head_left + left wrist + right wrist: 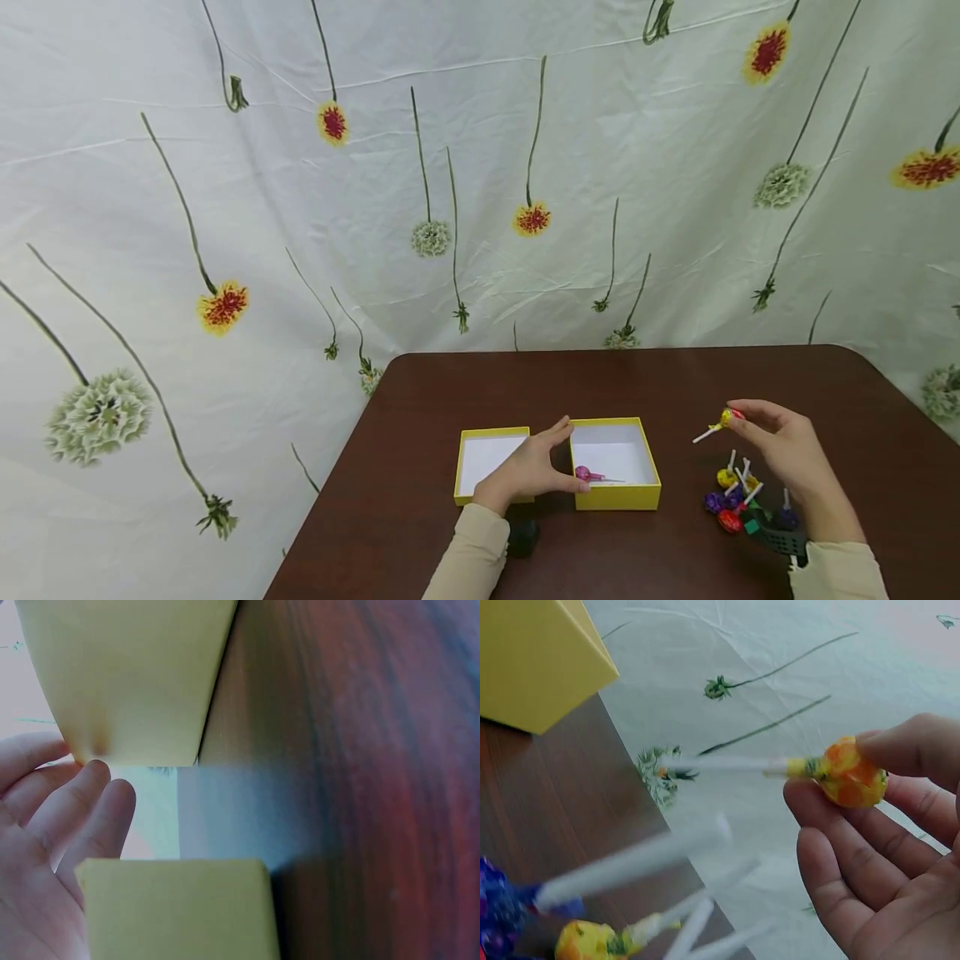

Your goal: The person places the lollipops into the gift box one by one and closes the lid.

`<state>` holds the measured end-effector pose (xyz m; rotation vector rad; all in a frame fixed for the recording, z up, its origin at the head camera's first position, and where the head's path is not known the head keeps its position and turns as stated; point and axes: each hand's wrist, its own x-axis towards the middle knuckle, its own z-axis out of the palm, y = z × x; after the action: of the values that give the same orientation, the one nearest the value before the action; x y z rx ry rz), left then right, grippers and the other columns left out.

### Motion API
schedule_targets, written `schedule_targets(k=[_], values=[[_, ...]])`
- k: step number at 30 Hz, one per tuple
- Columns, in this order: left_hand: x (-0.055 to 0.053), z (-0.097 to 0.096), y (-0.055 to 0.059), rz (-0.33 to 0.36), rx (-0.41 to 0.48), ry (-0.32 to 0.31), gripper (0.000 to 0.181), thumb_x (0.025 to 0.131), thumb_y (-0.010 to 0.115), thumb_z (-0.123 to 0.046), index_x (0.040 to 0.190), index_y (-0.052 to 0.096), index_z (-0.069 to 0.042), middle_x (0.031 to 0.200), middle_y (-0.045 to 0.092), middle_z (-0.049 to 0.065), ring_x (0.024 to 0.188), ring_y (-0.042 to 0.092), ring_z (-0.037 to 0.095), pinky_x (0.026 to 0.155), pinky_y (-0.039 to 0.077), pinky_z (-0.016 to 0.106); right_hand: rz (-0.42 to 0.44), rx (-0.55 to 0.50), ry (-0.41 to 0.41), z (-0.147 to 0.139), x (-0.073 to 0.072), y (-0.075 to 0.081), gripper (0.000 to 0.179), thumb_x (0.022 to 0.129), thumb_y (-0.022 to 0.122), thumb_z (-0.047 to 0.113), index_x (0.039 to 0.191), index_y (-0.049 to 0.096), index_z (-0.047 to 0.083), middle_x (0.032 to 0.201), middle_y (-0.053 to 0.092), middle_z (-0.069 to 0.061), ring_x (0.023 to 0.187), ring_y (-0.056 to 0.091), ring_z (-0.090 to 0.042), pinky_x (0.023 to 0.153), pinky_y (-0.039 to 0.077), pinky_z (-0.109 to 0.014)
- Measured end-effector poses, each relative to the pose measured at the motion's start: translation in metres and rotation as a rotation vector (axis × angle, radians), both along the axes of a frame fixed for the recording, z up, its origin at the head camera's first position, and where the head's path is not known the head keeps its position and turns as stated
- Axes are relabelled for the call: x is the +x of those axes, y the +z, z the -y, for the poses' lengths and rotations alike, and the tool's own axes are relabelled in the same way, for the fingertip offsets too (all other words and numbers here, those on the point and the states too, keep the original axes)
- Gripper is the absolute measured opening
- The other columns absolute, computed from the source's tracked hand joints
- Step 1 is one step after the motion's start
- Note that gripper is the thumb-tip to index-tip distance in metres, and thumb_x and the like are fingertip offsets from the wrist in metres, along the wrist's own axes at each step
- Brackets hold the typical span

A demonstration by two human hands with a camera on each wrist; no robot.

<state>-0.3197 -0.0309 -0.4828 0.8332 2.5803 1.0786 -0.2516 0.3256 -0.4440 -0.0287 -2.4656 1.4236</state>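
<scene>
In the head view my left hand (528, 467) grips the left side of an open yellow box (617, 498), thumb by its near corner and fingers by its far one. Inside the white interior lies a pink lollipop (583, 473). From the left wrist, fingertips (94, 772) show at the edge of the yellow wall. My right hand (783, 446) pinches a yellow lollipop (853, 776) by its wrapped head, with the white stick pointing left. Below that hand, a loose pile holds purple lollipops (715, 502), a red lollipop (729, 521) and yellow ones (585, 941).
A shallow yellow lid (480, 458) with a white inside lies left of the box, partly behind my left hand. Dark wrist straps show at both sleeves. The brown table (420, 400) ends at a flower-printed cloth (465, 208) behind it.
</scene>
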Motion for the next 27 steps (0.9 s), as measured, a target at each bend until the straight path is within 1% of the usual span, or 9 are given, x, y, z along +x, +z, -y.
schedule_targets(k=[3, 7, 10, 14, 16, 18, 22, 24, 27], values=[[0.0, 0.0, 0.001, 0.001, 0.0, -0.001, 0.099, 0.078, 0.084, -0.046, 0.158, 0.034, -0.015, 0.167, 0.024, -0.001, 0.15, 0.033, 0.03, 0.114, 0.039, 0.052, -0.004, -0.021, 0.023, 0.006, 0.0, 0.002, 0.045, 0.101, 0.06, 0.031, 0.129, 0.061, -0.004, 0.099, 0.055, 0.035, 0.09, 0.055, 0.015, 0.075, 0.05, -0.013], [-0.001, 0.001, 0.002, 0.005, 0.002, 0.002, 0.099, 0.078, 0.084, -0.047, 0.158, 0.034, -0.014, 0.167, 0.023, -0.002, 0.15, 0.033, 0.03, 0.114, 0.04, 0.052, -0.012, -0.081, 0.062, 0.018, -0.004, 0.005, 0.047, 0.1, 0.062, 0.03, 0.132, 0.058, -0.004, 0.099, 0.059, 0.032, 0.09, 0.061, 0.013, 0.077, 0.053, -0.01], [-0.002, 0.001, 0.002, 0.002, 0.008, 0.004, 0.1, 0.078, 0.084, -0.047, 0.158, 0.034, -0.014, 0.167, 0.024, -0.001, 0.15, 0.033, 0.03, 0.114, 0.04, 0.052, -0.003, -0.121, 0.082, 0.031, -0.009, 0.007, 0.045, 0.098, 0.066, 0.029, 0.127, 0.059, -0.003, 0.098, 0.064, 0.028, 0.09, 0.063, 0.011, 0.077, 0.053, -0.011], [-0.003, 0.002, 0.002, 0.004, 0.022, 0.006, 0.099, 0.078, 0.084, -0.047, 0.157, 0.034, -0.012, 0.167, 0.024, 0.001, 0.15, 0.033, 0.03, 0.115, 0.039, 0.052, 0.005, -0.116, 0.102, 0.048, -0.016, 0.009, 0.041, 0.096, 0.068, 0.029, 0.122, 0.063, -0.002, 0.099, 0.067, 0.021, 0.089, 0.065, 0.005, 0.077, 0.054, -0.014], [-0.003, 0.002, 0.002, 0.01, 0.025, 0.006, 0.099, 0.078, 0.083, -0.047, 0.157, 0.034, -0.012, 0.168, 0.024, 0.001, 0.15, 0.033, 0.029, 0.115, 0.039, 0.053, 0.001, -0.103, 0.11, 0.056, -0.019, 0.009, 0.041, 0.096, 0.068, 0.029, 0.123, 0.065, -0.002, 0.103, 0.069, 0.014, 0.089, 0.065, 0.002, 0.077, 0.055, -0.017], [-0.003, 0.001, 0.002, 0.01, 0.023, 0.008, 0.1, 0.078, 0.084, -0.047, 0.157, 0.034, -0.012, 0.167, 0.024, 0.001, 0.15, 0.033, 0.029, 0.115, 0.038, 0.053, 0.001, -0.09, 0.118, 0.062, -0.021, 0.009, 0.042, 0.097, 0.068, 0.03, 0.126, 0.066, -0.001, 0.111, 0.071, 0.003, 0.088, 0.065, -0.002, 0.074, 0.056, -0.021], [-0.003, 0.001, 0.001, 0.007, 0.016, 0.002, 0.099, 0.079, 0.084, -0.046, 0.157, 0.034, -0.012, 0.168, 0.023, 0.001, 0.15, 0.033, 0.029, 0.116, 0.037, 0.053, 0.03, -0.095, 0.144, 0.073, -0.023, 0.006, 0.045, 0.097, 0.067, 0.03, 0.13, 0.064, 0.0, 0.124, 0.068, -0.019, 0.084, 0.064, -0.014, 0.064, 0.054, -0.03], [-0.002, 0.0, 0.0, 0.004, 0.019, -0.004, 0.098, 0.079, 0.084, -0.045, 0.157, 0.035, -0.01, 0.167, 0.024, 0.002, 0.15, 0.033, 0.029, 0.116, 0.037, 0.053, 0.043, -0.098, 0.159, 0.078, -0.024, 0.005, 0.045, 0.097, 0.067, 0.029, 0.131, 0.063, -0.001, 0.126, 0.067, -0.022, 0.082, 0.063, -0.017, 0.061, 0.052, -0.031], [-0.002, -0.001, 0.001, -0.003, 0.018, -0.009, 0.098, 0.079, 0.084, -0.044, 0.156, 0.036, -0.009, 0.167, 0.025, 0.003, 0.15, 0.033, 0.029, 0.116, 0.036, 0.054, 0.046, -0.112, 0.186, 0.084, -0.025, 0.004, 0.041, 0.096, 0.069, 0.025, 0.127, 0.065, -0.002, 0.118, 0.07, -0.022, 0.077, 0.061, -0.02, 0.06, 0.052, -0.031]])
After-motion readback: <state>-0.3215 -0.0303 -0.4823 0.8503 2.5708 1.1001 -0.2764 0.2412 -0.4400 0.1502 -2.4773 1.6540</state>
